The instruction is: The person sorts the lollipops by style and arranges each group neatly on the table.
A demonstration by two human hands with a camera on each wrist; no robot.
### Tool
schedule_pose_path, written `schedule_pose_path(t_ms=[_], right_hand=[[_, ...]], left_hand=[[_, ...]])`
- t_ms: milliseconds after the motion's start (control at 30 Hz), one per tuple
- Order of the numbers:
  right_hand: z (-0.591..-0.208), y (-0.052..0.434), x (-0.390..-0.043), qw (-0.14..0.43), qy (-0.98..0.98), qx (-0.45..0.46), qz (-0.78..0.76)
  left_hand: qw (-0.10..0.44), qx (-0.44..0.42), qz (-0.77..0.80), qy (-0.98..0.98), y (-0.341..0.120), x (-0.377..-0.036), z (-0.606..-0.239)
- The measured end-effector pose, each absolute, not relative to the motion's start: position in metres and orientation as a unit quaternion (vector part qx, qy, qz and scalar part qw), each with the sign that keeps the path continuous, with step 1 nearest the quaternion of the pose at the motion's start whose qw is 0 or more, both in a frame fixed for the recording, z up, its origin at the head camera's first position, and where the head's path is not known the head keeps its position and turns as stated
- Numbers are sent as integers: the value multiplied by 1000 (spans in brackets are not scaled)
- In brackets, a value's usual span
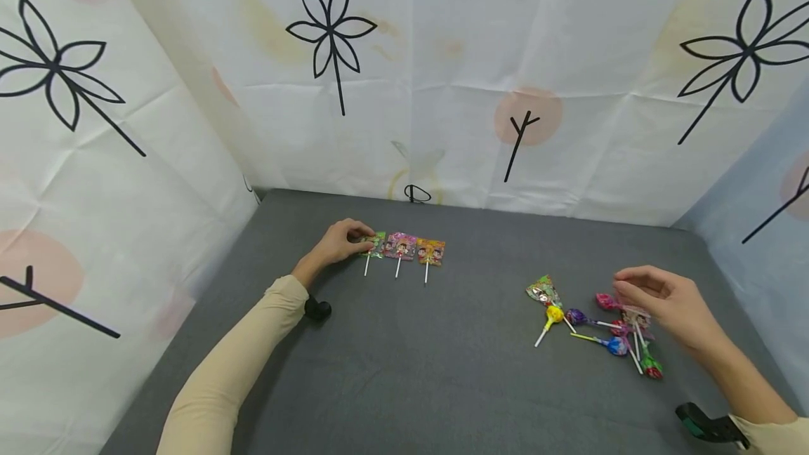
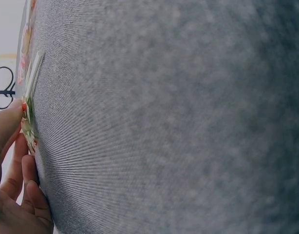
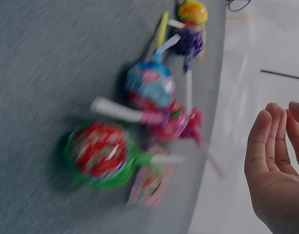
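Your left hand [image 1: 338,243] sits a little left of the frame's centre, its fingertips curled onto the green flat lollipop [image 1: 376,245] and pinching its wrapper against the grey counter [image 1: 404,371]. Just right of that one lie the pink flat lollipop [image 1: 401,246] and the orange flat lollipop [image 1: 430,251], side by side in a row, white sticks pointing toward you. Your right hand [image 1: 663,304] hovers at the right of the frame, fingers loosely bent and holding nothing, just above the pile of wrapped lollipops [image 1: 607,328]. In that pile, the yellow round lollipop [image 1: 554,314] lies at the left edge, beside a green foil-wrapped one [image 1: 542,291], with the red-and-green round lollipop [image 1: 651,368] nearest you.
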State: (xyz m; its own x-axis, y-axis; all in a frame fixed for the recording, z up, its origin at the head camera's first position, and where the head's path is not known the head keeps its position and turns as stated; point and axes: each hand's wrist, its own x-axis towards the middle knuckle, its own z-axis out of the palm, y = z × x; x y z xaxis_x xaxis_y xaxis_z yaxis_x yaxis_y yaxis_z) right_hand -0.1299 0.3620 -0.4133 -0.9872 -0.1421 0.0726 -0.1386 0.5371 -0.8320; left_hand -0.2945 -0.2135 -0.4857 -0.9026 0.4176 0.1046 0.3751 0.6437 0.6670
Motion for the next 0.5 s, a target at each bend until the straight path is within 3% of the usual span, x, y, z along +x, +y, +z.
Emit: schedule_pose_path(t_ms=[500], right_hand=[[-433, 393, -135, 15, 887, -63, -457]], left_hand=[[27, 220, 364, 905, -214, -295, -487]])
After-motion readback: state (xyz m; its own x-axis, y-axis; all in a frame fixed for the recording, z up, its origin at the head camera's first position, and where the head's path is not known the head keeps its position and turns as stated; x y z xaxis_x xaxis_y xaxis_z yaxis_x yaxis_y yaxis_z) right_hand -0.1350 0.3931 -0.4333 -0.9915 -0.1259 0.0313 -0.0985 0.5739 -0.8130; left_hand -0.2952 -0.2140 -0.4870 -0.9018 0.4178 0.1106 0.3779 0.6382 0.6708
